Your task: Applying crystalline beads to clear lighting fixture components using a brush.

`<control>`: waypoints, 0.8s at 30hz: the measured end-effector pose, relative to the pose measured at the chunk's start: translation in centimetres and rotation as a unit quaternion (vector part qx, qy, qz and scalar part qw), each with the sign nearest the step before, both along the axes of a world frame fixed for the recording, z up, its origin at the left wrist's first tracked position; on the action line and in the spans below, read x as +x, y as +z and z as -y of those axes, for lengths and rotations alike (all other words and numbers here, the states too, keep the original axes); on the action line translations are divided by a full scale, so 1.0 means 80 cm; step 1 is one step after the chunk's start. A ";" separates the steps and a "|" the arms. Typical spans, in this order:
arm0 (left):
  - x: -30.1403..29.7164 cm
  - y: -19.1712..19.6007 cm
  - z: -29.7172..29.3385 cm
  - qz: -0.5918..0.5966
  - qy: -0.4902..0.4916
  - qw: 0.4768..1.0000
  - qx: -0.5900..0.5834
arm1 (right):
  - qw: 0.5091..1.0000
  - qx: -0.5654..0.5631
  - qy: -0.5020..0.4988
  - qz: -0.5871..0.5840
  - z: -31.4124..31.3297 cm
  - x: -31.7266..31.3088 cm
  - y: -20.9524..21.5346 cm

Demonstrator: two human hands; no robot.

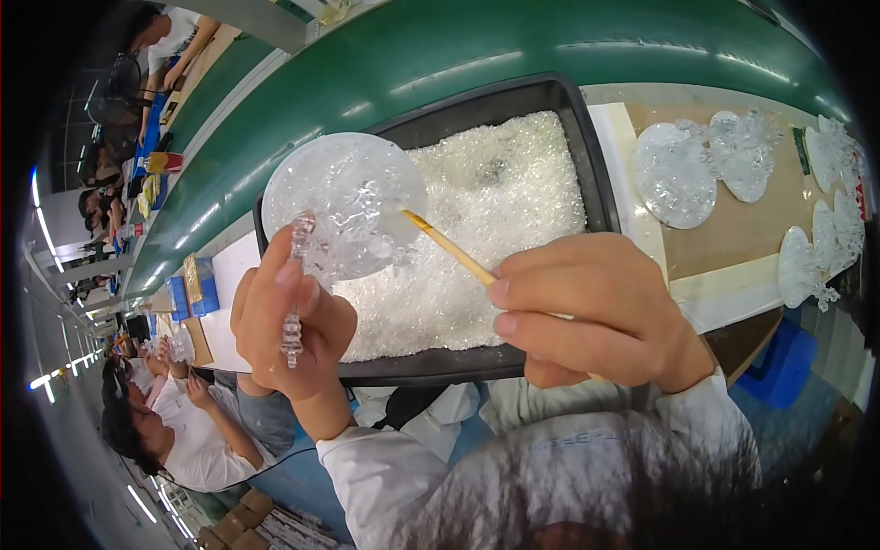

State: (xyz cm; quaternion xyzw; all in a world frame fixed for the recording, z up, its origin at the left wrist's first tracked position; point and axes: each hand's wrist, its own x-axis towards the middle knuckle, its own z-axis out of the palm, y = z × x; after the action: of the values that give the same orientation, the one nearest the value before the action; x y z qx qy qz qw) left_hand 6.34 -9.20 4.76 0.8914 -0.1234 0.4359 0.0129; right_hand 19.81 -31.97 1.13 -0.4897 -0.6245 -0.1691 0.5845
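My left hand is closed around a clear plastic ornament with a ridged, see-through stem and a round, frosted disc at its far end. The disc is tilted over the black tray and carries glassy shapes and specks. Between the thumb and fingers of my right hand is a slim wooden brush, its yellowish-brown tip at the disc's right part. Whether the tip touches the disc I cannot tell. Beneath both hands lie loose, glittering white flakes in the tray.
The black tray rests on a green-topped table. To the right, several similar clear ornaments stand on brown cardboard. A blue bin is below them. Small blue boxes sit at left, where other people work along the table.
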 end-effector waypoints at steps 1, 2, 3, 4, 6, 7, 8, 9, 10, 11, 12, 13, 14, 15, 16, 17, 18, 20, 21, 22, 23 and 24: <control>0.000 0.000 0.003 0.006 0.000 1.000 -0.004 | 1.000 -0.003 0.005 0.013 -0.002 0.000 0.001; 0.000 0.001 0.005 0.012 0.000 1.000 -0.008 | 1.000 -0.002 0.008 0.013 -0.009 -0.001 -0.001; -0.002 0.003 0.007 0.013 0.004 1.000 -0.007 | 0.999 0.034 -0.021 0.025 -0.019 -0.004 -0.004; -0.002 0.003 0.009 -0.003 -0.002 1.000 -0.004 | 0.996 0.067 -0.050 0.036 -0.025 -0.006 -0.007; 0.000 0.007 0.014 -0.031 -0.006 0.999 0.005 | 1.000 0.012 -0.016 0.024 -0.006 -0.002 0.005; 0.000 0.013 0.017 -0.030 -0.003 1.000 0.005 | 0.999 -0.041 0.013 0.011 0.001 -0.002 0.011; 0.000 0.017 0.019 -0.046 -0.005 0.999 0.021 | 0.999 -0.042 0.016 0.013 0.000 -0.004 0.012; 0.000 0.019 0.020 -0.063 -0.007 0.997 0.038 | 1.000 -0.024 -0.005 0.013 -0.003 -0.005 0.013; -0.002 0.020 0.020 -0.063 -0.002 0.997 0.037 | 1.000 -0.005 -0.024 0.013 -0.007 -0.008 0.014; -0.004 0.020 0.018 -0.059 -0.001 0.997 0.040 | 1.000 -0.006 -0.019 0.013 -0.006 -0.007 0.016; -0.006 0.020 0.018 -0.054 -0.001 0.998 0.043 | 0.999 -0.026 -0.006 0.021 -0.004 -0.006 0.019; -0.006 0.021 0.018 -0.054 -0.001 0.998 0.041 | 0.998 -0.048 0.003 0.030 -0.001 -0.004 0.021; -0.006 0.022 0.019 -0.051 0.002 0.998 0.048 | 0.998 -0.050 0.004 0.030 -0.003 -0.005 0.020; -0.006 0.022 0.019 -0.048 0.005 0.997 0.055 | 1.000 -0.025 0.004 0.018 -0.005 -0.007 0.016; -0.005 0.020 0.019 -0.048 0.005 0.997 0.054 | 1.000 0.000 0.003 0.007 -0.006 -0.008 0.014; -0.003 0.017 0.019 -0.038 -0.001 0.999 0.033 | 1.000 -0.002 0.004 0.007 -0.004 -0.007 0.016; -0.002 0.015 0.019 -0.028 -0.006 1.000 0.012 | 1.000 -0.028 0.007 0.012 0.000 -0.005 0.020; -0.004 0.012 0.016 -0.035 -0.004 0.999 -0.003 | 0.998 -0.055 0.010 0.016 -0.001 -0.004 0.016; -0.004 0.010 0.015 -0.042 -0.003 0.999 -0.018 | 0.999 -0.031 0.014 0.010 -0.003 -0.005 0.010; -0.004 0.009 0.015 -0.042 -0.002 0.999 -0.019 | 1.000 -0.007 0.020 0.004 -0.004 -0.005 0.009; -0.004 0.007 0.015 -0.025 0.000 0.999 -0.028 | 1.000 -0.007 0.021 0.004 -0.001 -0.003 0.012; -0.003 0.006 0.015 -0.008 0.003 0.999 -0.037 | 0.999 -0.035 0.037 0.018 0.005 0.000 0.017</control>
State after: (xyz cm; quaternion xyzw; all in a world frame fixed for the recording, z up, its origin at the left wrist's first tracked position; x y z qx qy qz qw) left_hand 6.07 -10.40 5.27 0.8943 -0.1047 0.4327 0.0458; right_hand 19.83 -32.40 2.49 -0.4838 -0.6580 -0.1343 0.5612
